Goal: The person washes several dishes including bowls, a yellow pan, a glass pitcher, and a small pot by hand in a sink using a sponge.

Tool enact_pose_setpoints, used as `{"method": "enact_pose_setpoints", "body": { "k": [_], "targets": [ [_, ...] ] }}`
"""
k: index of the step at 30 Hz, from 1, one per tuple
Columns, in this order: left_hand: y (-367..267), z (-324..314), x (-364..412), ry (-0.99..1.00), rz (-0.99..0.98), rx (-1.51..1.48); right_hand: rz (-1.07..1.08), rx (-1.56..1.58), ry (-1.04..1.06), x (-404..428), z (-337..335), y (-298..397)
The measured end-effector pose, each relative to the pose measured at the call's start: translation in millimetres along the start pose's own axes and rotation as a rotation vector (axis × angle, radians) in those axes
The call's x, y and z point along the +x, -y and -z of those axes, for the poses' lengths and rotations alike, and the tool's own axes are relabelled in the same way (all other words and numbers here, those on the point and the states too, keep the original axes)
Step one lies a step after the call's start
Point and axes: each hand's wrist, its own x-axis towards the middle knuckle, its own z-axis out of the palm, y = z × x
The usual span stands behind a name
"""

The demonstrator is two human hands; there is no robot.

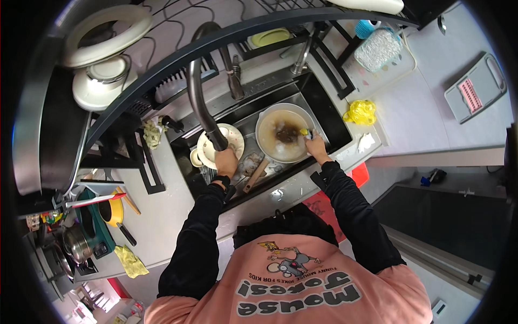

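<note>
My right hand [316, 146] is at the right rim of a pan [263, 150] in the sink. Its fingers close on a small yellow-tipped sponge [304, 131]. Cloudy brownish water [279, 117] fills the pan, with a dark patch and some foam. The pan's wooden handle [255, 176] points toward me. My left hand [226, 162] is at the end of the dark faucet spout [206, 115], over a patterned white plate [236, 135]. Its fingers are partly hidden, so its grip is unclear. A wet, soapy cloth [250, 163] lies between plate and pan.
A dark sink [330, 109] surrounds these things; a small cup [196, 158] sits left of the plate. A black rack [259, 22] arches overhead. On the counter are a yellow plastic bag [361, 112], a crumpled tissue [366, 141] and a yellow pan [111, 210]. A grey cutting board [471, 91] is at right.
</note>
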Motion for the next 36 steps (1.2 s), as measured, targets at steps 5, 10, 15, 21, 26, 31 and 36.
{"method": "enact_pose_setpoints", "body": {
  "k": [5,10,15,21,26,31,36],
  "targets": [
    [-44.4,-45.4,-12.9,0.437,-0.152,-0.149,-0.051,0.236,0.068,-7.8,23.0,2.3],
    [-16.6,-123.2,-36.7,0.707,-0.103,-0.033,-0.154,0.463,0.136,-25.1,60.9,23.7],
    [15.5,-151.6,-31.3,1.012,-0.012,-0.148,-0.197,0.627,0.153,-21.8,67.9,-13.2],
    [-16.2,-81.0,-18.3,1.002,-0.086,-0.190,-0.272,0.667,0.184,-30.2,66.4,-12.7],
    [-55.9,-9.2,-10.8,1.103,0.230,-0.785,0.128,0.527,0.012,-23.8,25.8,-22.6],
    [-82.5,47.0,-8.0,0.981,0.392,-1.046,0.498,0.436,0.009,-44.0,3.6,51.9],
    [-103.3,29.4,-15.6,0.798,0.768,-1.539,0.655,0.383,0.094,-87.9,-27.5,106.7]
  ]
}}
